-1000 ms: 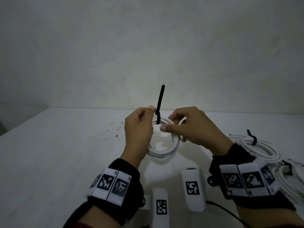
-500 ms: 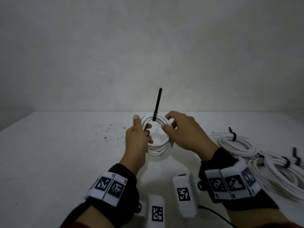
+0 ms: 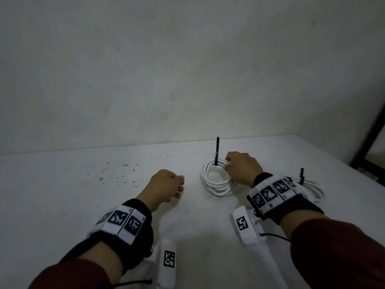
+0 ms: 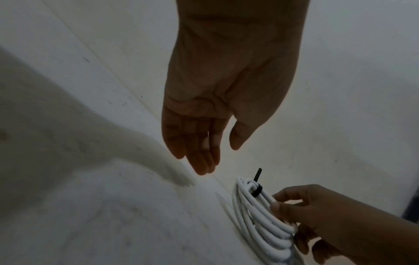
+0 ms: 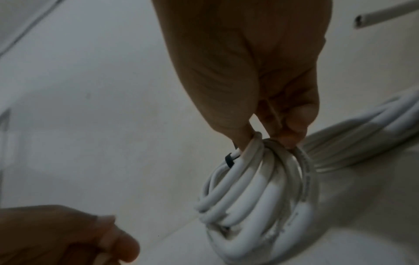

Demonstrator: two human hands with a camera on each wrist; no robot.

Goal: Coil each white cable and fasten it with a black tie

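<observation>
Left hand (image 3: 166,185): empty, fingers relaxed, over the desk (image 3: 62,195), apart from and left of the coil.
White cable coil (image 3: 216,180): stands on the desk, black tie (image 3: 217,152) cinched at its top, tail upright. Judged light, springy, loops apt to splay; best gripped beside the tie.
Right hand (image 3: 242,168): pinches the coil's top strands just right of the tie.

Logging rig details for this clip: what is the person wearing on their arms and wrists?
Dark red sleeves on both arms. Each wrist has a black band carrying white square tags with black coded patterns. A white camera pod with its own coded tag sits under each wrist, trailing a thin black cable. No gloves.
</observation>
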